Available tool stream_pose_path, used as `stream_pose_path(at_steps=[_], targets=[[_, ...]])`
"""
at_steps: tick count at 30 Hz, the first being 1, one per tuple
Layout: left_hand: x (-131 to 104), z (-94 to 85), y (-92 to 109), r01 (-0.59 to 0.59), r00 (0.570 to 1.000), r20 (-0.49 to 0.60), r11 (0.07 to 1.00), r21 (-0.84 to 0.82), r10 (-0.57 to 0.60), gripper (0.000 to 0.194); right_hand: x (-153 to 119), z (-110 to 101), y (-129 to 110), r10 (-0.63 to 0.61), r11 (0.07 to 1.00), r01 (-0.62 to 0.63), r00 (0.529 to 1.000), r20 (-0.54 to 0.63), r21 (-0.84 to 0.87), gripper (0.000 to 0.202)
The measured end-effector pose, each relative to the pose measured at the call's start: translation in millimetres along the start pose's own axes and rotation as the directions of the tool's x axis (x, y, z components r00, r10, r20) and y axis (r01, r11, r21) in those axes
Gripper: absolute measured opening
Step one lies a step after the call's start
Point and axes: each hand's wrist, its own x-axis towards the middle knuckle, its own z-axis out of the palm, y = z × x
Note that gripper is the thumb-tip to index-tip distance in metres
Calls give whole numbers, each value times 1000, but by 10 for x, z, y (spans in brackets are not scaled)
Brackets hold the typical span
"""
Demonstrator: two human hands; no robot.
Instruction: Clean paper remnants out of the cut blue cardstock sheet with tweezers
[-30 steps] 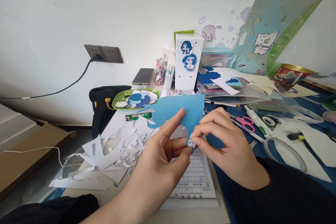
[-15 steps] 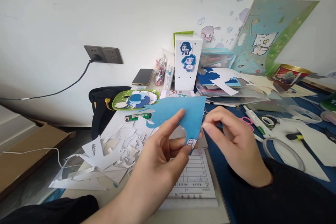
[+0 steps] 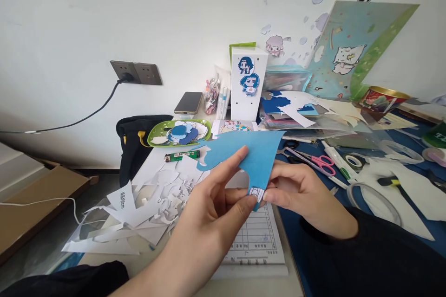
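A blue sheet of paper (image 3: 259, 158) with a ragged, cut-out left edge is held up above the desk. My left hand (image 3: 219, 209) pinches its lower part between thumb and fingers, the index finger lying along its face. Under the left thumb shows a small white piece with drawn black lines (image 3: 257, 193), against the blue. My right hand (image 3: 296, 190) grips the sheet's lower right edge, its thumb beside the white piece and its fingers partly hidden behind the paper. A printed form (image 3: 261, 241) lies below both hands.
White paper scraps (image 3: 156, 209) cover the left side. Behind them are a green lighter (image 3: 183, 155) and a green tray (image 3: 152, 137) with cut-outs. To the right lie pink-handled scissors (image 3: 324, 165), a glue tube (image 3: 339, 162) and a tape ring (image 3: 393, 211). A white box (image 3: 246, 106) stands behind.
My right hand has moved left and down onto the paper's lower right edge and now grips it. The sheet has shifted slightly right, and the scissors show more.
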Motion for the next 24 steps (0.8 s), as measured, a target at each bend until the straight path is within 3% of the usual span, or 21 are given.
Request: stream_pose_path(at_steps=[6, 14, 18, 24], targets=[[-6, -19, 15, -34, 999, 3, 995, 98, 33, 59, 19, 24, 9, -15, 998, 15, 1000, -12, 65, 6], [-34, 1, -8, -161, 984, -34, 953, 256, 176, 58, 26, 51, 5, -51, 999, 51, 995, -81, -5, 7], [-25, 1, -22, -219, 956, -106, 904, 366, 275, 51, 0, 68, -3, -81, 991, 66, 988, -129, -115, 11], [5, 2, -28, -236, 948, -143, 928, 287, 285, 44, -28, 87, -2, -114, 979, 87, 983, -141, -183, 13]])
